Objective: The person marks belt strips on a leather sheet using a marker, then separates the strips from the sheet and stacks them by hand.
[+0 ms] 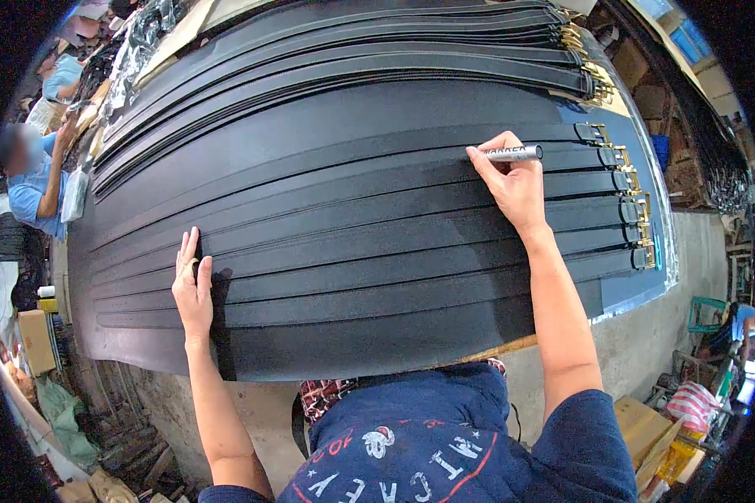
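Several black belts (377,220) lie side by side across the dark work surface (352,352), their gold-coloured buckles (642,222) at the right end. My right hand (512,184) grips a silver marker pen (513,153) between thumb and fingers. The marker's pointing end is at the upper belts; whether it touches the leather I cannot tell. Flat on the left part of the belts rests my left hand (193,289), fingers stretched out and a ring on one of them. Nothing is held in it.
A stack of more black belts (335,59) with gold buckles lies along the far side. Another person (38,176) in a light blue top is at the far left. Cardboard boxes (642,427) stand on the floor at right, near a green stool (706,314).
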The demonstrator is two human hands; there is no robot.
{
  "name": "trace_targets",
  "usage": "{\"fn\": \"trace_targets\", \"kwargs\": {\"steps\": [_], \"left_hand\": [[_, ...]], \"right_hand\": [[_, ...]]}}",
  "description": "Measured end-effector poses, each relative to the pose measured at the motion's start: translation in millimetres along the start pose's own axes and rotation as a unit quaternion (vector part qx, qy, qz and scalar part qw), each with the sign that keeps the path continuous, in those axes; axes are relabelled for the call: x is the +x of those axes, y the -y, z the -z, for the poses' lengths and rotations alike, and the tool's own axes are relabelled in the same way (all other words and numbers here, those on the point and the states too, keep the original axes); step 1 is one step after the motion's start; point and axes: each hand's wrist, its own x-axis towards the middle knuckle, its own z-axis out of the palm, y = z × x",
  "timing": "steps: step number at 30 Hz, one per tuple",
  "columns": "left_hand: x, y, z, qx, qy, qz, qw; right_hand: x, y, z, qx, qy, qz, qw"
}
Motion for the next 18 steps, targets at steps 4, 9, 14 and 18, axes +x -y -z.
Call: {"fn": "trace_targets", "kwargs": {"steps": [4, 9, 14, 18], "left_hand": [[0, 0, 0, -0.007, 0.0, 0.003, 1.0], [1, -8, 0, -0.019, -0.018, 0.013, 1.0], [0, 0, 0, 0.01, -0.01, -0.005, 1.0], [-1, 1, 0, -0.017, -0.005, 0.027, 0.999]], "right_hand": [[0, 1, -1, 0.006, -0.002, -0.008, 1.0], [-2, -5, 3, 0.109, -0.048, -0.036, 0.992], [-5, -4, 11, 0.062, -0.022, -0.057, 0.996], [-4, -9, 10, 0.021, -0.031, -0.044, 0.998]]}}
